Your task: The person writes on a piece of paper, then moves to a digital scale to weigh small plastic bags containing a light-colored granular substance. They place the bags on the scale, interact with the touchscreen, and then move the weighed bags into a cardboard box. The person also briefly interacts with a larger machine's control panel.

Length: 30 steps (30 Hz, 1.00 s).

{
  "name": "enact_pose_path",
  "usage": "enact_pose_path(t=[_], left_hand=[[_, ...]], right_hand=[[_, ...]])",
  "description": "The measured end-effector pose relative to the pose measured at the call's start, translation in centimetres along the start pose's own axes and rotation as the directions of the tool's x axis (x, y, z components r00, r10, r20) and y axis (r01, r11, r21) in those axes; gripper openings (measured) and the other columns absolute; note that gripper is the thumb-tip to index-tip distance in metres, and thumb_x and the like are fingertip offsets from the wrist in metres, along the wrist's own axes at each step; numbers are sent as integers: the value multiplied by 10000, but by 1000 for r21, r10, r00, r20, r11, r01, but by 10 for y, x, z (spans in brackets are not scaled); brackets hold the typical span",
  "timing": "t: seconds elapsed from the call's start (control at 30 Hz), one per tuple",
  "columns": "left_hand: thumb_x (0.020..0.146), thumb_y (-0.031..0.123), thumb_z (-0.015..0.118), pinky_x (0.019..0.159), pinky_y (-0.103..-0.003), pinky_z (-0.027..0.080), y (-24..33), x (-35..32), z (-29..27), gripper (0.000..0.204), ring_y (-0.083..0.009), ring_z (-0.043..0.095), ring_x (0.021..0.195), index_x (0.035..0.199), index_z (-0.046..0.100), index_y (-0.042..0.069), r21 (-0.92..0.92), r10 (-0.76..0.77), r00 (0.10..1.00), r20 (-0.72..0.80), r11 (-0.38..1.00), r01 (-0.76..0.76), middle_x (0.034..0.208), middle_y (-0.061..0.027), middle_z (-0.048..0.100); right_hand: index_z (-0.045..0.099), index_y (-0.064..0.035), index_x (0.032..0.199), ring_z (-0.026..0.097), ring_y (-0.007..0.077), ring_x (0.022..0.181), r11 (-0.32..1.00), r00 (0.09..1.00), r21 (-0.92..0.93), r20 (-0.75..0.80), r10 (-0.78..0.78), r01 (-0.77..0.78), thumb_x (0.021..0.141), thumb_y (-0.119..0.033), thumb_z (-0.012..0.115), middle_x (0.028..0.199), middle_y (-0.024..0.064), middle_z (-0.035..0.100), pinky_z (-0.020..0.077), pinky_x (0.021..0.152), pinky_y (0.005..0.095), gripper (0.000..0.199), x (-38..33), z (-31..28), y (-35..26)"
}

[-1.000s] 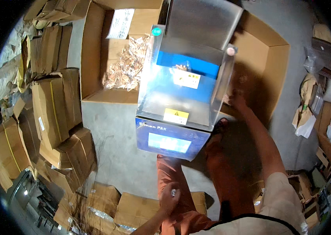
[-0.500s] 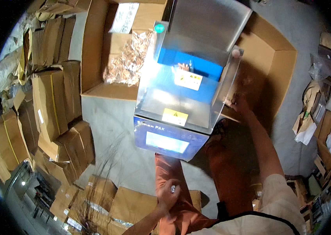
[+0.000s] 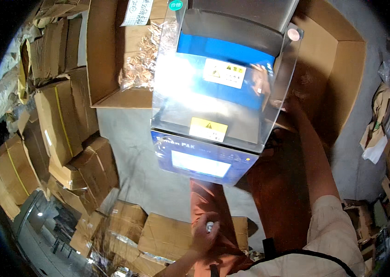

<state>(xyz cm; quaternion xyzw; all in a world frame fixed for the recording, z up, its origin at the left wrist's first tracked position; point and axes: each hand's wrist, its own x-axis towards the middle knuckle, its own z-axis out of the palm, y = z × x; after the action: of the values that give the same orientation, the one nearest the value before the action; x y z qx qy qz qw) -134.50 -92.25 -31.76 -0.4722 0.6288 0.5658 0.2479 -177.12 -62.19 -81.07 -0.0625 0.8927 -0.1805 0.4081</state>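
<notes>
In front of me stands a packing machine (image 3: 204, 157) with a blue body, a lit screen and a clear cover over its top. My left hand (image 3: 203, 236) is curled over my left thigh, closed around a small white-tipped object (image 3: 210, 226); most of that object is hidden. My right hand (image 3: 292, 106) reaches down at the machine's right side, by the near end of an open carton (image 3: 352, 78). Its fingers are dark and partly behind the clear cover's edge, so their grip is unclear. A hand's reflection shows in the cover.
An open carton (image 3: 102, 55) left of the machine holds many small clear-wrapped brown packets (image 3: 142, 64). Flattened cardboard (image 3: 59, 124) is stacked at far left. Closed cartons (image 3: 165, 235) sit near my left leg. Brown paper and plastic scraps (image 3: 377, 120) lie at right.
The view has shifted, so the machine looks larger and higher in it. My right hand has slid slightly farther away along the machine's right side. My left hand stays closed at my thigh.
</notes>
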Motion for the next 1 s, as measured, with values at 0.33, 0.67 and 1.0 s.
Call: enact_pose_path(t=[0.33, 0.67, 1.0], left_hand=[[870, 121, 649, 793, -368, 538, 14, -13, -10, 147, -286, 687, 900, 1003, 661, 59, 280, 127, 991, -40, 954, -111, 972, -107, 694], [865, 135, 653, 783, -360, 540, 23, -4, -22, 129, -268, 690, 888, 971, 676, 65, 372, 144, 990, 8, 918, -137, 965, -93, 706], [866, 126, 670, 743, -353, 549, 20, -4, -18, 150, -240, 701, 856, 1005, 681, 70, 361, 98, 995, 10, 928, -95, 959, -83, 717]], right_hand=[[665, 41, 1086, 634, 189, 879, 675, 998, 738, -23, 61, -24, 835, -51, 650, 1033, 92, 679, 533, 785, 359, 268, -152, -109, -101], [643, -47, 1108, 655, 230, 979, 249, 994, 966, -87, 71, 67, 840, -29, 605, 1070, 89, 673, 532, 911, 377, 271, -231, -224, -215], [649, -51, 1116, 657, 260, 1037, 637, 933, 683, -227, -278, 356, 863, -176, 652, 1131, 135, 673, 520, 919, 390, 283, -145, -187, -238]])
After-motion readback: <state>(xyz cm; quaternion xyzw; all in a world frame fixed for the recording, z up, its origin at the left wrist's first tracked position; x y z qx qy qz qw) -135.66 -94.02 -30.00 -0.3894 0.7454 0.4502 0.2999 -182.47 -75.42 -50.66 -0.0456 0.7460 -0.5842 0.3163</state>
